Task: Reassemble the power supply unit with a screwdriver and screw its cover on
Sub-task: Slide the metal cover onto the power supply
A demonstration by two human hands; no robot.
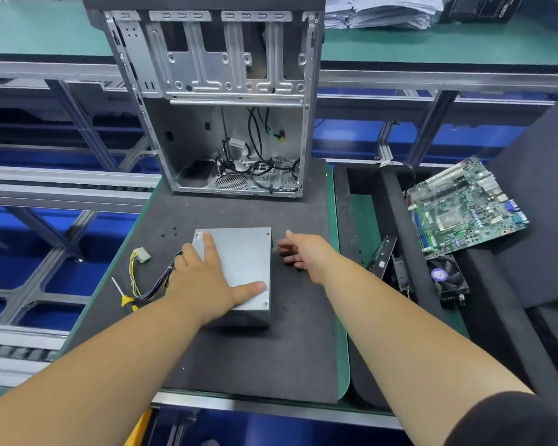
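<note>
Both forearms filled the foreground, right sleeve cut off at the frame corner. Screwdriver [125,296] lay at far left on the surface [239,355], handle partly hidden behind the wire bundle [142,278]. Left hand [207,281] was spread flat on the power supply unit [242,262], fingers wide, pressing the cover down; it hid the unit's left edge where the wires exit. Right hand [300,252] was just beside the unit's right edge, fingers loosely curled around something small and blurred; can't tell what, or whether it was gripped. Open PC case [236,123] stood behind, top cut off. Motherboard [464,207] and fan [446,275] sat far right.
</note>
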